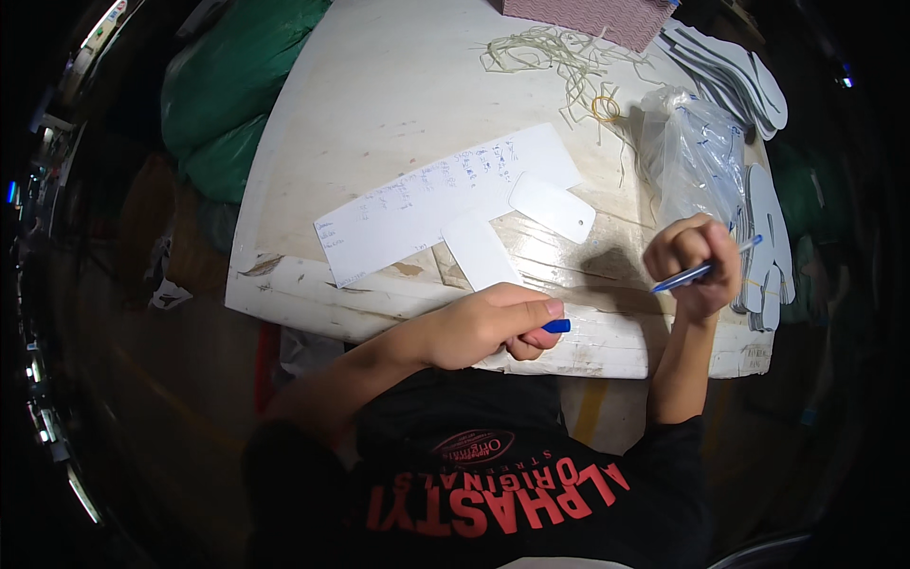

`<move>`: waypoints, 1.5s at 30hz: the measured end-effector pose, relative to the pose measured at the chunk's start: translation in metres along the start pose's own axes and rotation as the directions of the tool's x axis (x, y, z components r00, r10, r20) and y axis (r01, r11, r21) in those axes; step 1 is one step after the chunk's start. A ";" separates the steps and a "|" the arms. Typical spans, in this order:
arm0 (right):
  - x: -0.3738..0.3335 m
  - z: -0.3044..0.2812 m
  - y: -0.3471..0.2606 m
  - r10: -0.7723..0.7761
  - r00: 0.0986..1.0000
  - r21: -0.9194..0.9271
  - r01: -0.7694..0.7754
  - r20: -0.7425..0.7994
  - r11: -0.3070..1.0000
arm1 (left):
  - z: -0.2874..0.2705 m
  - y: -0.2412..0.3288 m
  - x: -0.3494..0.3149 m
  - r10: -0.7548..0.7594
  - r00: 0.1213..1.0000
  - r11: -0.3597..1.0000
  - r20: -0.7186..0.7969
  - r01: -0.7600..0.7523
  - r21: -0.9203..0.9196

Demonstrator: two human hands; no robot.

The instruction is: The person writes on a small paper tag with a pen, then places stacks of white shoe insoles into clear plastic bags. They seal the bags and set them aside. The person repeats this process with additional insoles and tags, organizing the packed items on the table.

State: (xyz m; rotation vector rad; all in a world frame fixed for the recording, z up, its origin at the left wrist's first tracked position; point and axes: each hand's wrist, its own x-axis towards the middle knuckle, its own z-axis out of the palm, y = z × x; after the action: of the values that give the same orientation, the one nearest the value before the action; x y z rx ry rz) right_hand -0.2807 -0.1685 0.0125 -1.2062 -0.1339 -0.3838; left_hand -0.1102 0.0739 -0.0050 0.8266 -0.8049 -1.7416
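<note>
My left hand is closed at the table's near edge, its fingers wrapped round a small blue pen cap that pokes out past the thumb. To the right, my right hand is raised and curled round a blue pen, its tip pointing left. Beyond my hands lies a long white paper strip with rows of blue handwriting. A white card tag with a hole rests partly over the strip's right part. Another white card lies just beyond my left hand, overlapping the strip's lower edge.
A clear plastic bag sits on the worn white table at the right. Grey-white sole-shaped pieces are stacked along the right edge, with more at the far right corner. Loose pale strings lie near a pink box. Green sacks stand left.
</note>
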 end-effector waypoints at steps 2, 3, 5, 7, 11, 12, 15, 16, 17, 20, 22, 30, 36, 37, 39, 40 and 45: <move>0.013 -0.011 -0.012 -0.101 0.982 0.018 0.105 -0.157 0.994 | -0.006 0.001 0.004 0.145 0.989 0.932 -0.014 -0.132 0.338; 0.016 -0.012 -0.010 -0.090 0.946 -0.037 0.083 -0.312 0.996 | -0.005 -0.002 0.010 0.319 0.948 0.672 -0.024 -0.208 0.710; 0.024 -0.014 0.005 -0.032 0.909 -0.072 0.002 -0.416 0.997 | -0.001 -0.011 0.024 0.569 0.800 -0.195 0.192 -0.095 0.976; 0.037 -0.013 0.030 0.034 0.930 -0.214 -0.120 -0.367 0.969 | 0.001 -0.019 0.034 0.336 0.937 -0.241 0.092 -0.008 0.971; 0.052 -0.003 0.060 0.137 0.934 -0.439 -0.280 -0.329 0.854 | 0.009 -0.027 0.039 0.045 0.993 -0.346 0.113 -0.091 0.934; 0.053 0.002 0.064 0.149 0.937 -0.452 -0.286 -0.315 0.845 | 0.010 -0.026 0.038 0.015 0.990 -0.353 0.138 -0.124 0.927; 0.051 0.014 0.077 0.229 0.886 -0.409 -0.398 -0.403 0.821 | 0.006 -0.019 0.034 -0.123 0.976 -0.380 0.178 -0.212 0.900; 0.048 0.017 0.080 0.168 0.905 -0.481 -0.357 -0.391 0.801 | 0.005 -0.018 0.032 -0.142 0.972 -0.370 0.187 -0.227 0.901; 0.046 0.017 0.082 0.156 0.916 -0.545 -0.350 -0.371 0.761 | 0.004 -0.017 0.031 -0.148 0.972 -0.368 0.183 -0.226 0.902; 0.040 0.017 0.087 0.043 0.969 -0.685 -0.203 -0.244 0.700 | 0.003 -0.020 0.030 -0.146 0.976 -0.396 0.160 -0.206 0.895; 0.036 0.016 0.086 0.034 0.972 -0.685 -0.190 -0.234 0.703 | 0.002 -0.023 0.029 -0.134 0.979 -0.398 0.153 -0.194 0.897; 0.030 0.020 0.080 0.024 0.983 -0.795 -0.160 -0.181 0.586 | 0.005 -0.029 0.027 -0.064 0.995 -0.400 0.073 -0.092 0.912; 0.034 0.027 0.085 0.064 0.973 -0.763 -0.213 -0.220 0.610 | 0.003 -0.029 0.028 -0.095 0.991 -0.385 0.098 -0.128 0.914; 0.035 0.028 0.085 0.096 0.973 -0.773 -0.227 -0.211 0.592 | 0.003 -0.030 0.028 -0.089 0.991 -0.383 0.101 -0.128 0.915; 0.038 0.028 0.084 0.153 0.965 -0.773 -0.262 -0.213 0.578 | 0.002 -0.031 0.027 -0.059 0.992 -0.384 0.108 -0.123 0.915; 0.039 0.028 0.084 0.177 0.959 -0.762 -0.285 -0.223 0.582 | 0.002 -0.031 0.027 -0.067 0.992 -0.382 0.107 -0.125 0.916; 0.043 0.025 0.092 0.055 0.998 -0.817 -0.063 -0.039 0.573 | 0.002 -0.035 0.028 -0.047 0.992 -0.382 0.118 -0.127 0.915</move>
State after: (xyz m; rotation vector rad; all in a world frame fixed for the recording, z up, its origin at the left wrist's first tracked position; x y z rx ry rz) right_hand -0.2055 -0.1269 -0.0474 -2.1449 0.1220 -0.4030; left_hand -0.1369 0.0569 -0.0376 1.7456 -2.5777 -0.3827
